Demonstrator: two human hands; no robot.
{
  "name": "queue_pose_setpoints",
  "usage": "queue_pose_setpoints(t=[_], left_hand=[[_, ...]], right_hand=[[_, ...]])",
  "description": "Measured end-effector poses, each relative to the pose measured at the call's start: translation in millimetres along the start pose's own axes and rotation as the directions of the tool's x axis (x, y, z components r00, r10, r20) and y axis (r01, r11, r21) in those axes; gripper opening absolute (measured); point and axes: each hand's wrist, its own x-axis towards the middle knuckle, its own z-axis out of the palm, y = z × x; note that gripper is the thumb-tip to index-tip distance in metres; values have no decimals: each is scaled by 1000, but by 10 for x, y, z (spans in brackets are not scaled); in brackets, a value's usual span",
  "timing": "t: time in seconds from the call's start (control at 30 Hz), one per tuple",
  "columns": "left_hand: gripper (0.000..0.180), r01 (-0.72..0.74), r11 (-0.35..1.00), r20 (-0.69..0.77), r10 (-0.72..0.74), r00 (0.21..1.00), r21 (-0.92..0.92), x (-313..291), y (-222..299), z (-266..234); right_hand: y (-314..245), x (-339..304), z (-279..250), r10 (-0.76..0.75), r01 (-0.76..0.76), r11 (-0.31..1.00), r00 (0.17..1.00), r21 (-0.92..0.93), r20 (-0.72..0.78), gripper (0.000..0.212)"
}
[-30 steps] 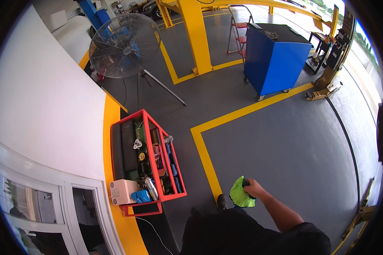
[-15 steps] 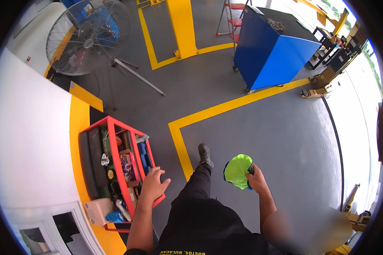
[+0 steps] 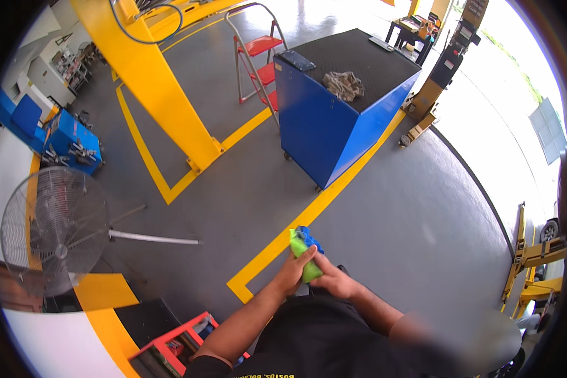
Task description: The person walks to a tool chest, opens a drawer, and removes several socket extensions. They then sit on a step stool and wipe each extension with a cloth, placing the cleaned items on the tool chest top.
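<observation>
Clear of cart edge (image 3: 341, 151), green cloth (image 3: 311, 273)

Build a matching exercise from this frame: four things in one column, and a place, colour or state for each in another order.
Things
1. Green cloth
2. Crumpled rag
3. Stepladder
4. Fan

Places, colours or states
A. Far left of the picture
B. On top of the blue cabinet
C. Red steps
D. Between the left hand and the right hand

Pairs: 1-D, 2-B, 3-C, 4-A
</observation>
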Motion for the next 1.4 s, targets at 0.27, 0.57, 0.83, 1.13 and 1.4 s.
queue_pose_setpoints(t=[0.27, 0.57, 0.83, 1.13, 1.4], left_hand=[[34, 94, 879, -350, 86, 933, 467, 2055, 1325, -1499], [38, 575, 817, -930, -174, 324, 47, 1505, 2470, -4316], [30, 150, 924, -519, 60, 852, 352, 4828, 5035, -3434], [71, 248, 957, 432, -162, 887, -151, 7482, 6603, -1646], [47, 787, 206, -686, -395, 611, 582, 8208, 5735, -3741]], right_hand=[[-509, 2371, -1481, 37, -35, 998, 999, -49, 38, 39], [-1372, 5004, -2430, 5, -6, 999, 1000, -48, -22, 32], [-986, 7202, -2009, 221, -194, 956, 969, 221, -106, 66], [-1871, 8378, -2802, -167, -41, 965, 664, -258, -729, 57], [-2220, 8114, -3212, -59, 14, 995, 869, -95, -491, 58]])
